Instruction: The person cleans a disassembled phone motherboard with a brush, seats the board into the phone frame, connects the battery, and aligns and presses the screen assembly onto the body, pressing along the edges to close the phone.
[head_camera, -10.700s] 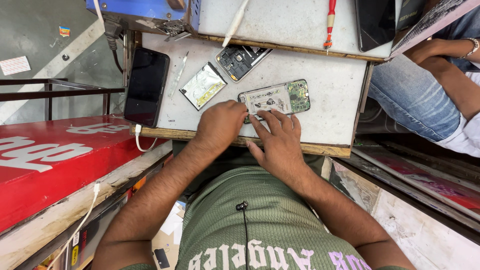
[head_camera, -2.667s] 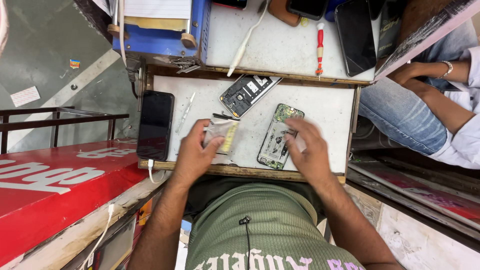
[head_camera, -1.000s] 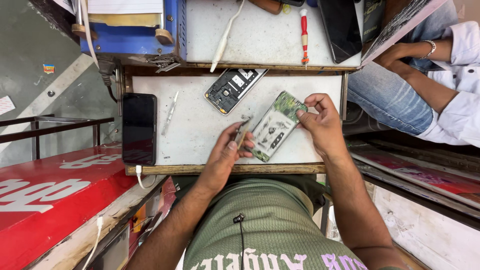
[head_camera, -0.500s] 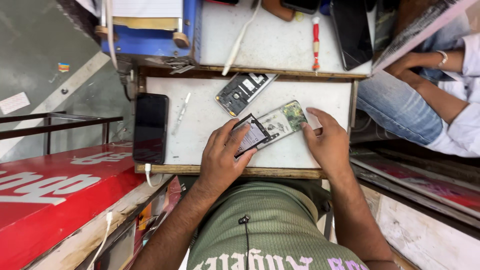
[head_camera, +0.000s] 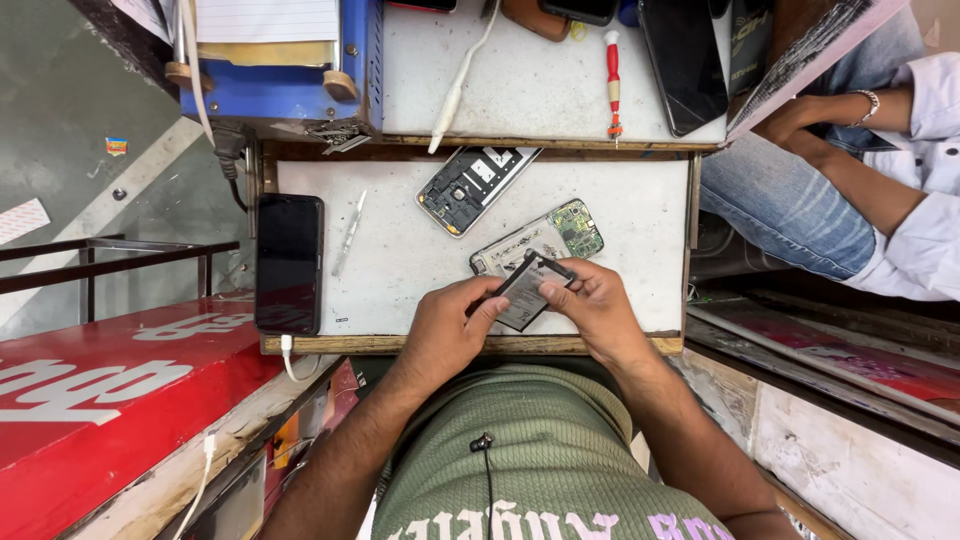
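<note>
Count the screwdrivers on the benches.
1: a red-handled screwdriver on the upper shelf, apart from both hands. Others may be hidden past the top edge.

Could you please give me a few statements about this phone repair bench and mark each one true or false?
1. Both hands, the left hand and the right hand, hold a flat battery. True.
2. The opened phone with the green circuit board lies on the floor. False: it lies on the white work surface, just beyond the hands.
3. A black phone lies screen up at the left edge of the surface. True.
4. The red-handled screwdriver is in the right hand. False: it lies on the upper shelf, untouched.
</note>
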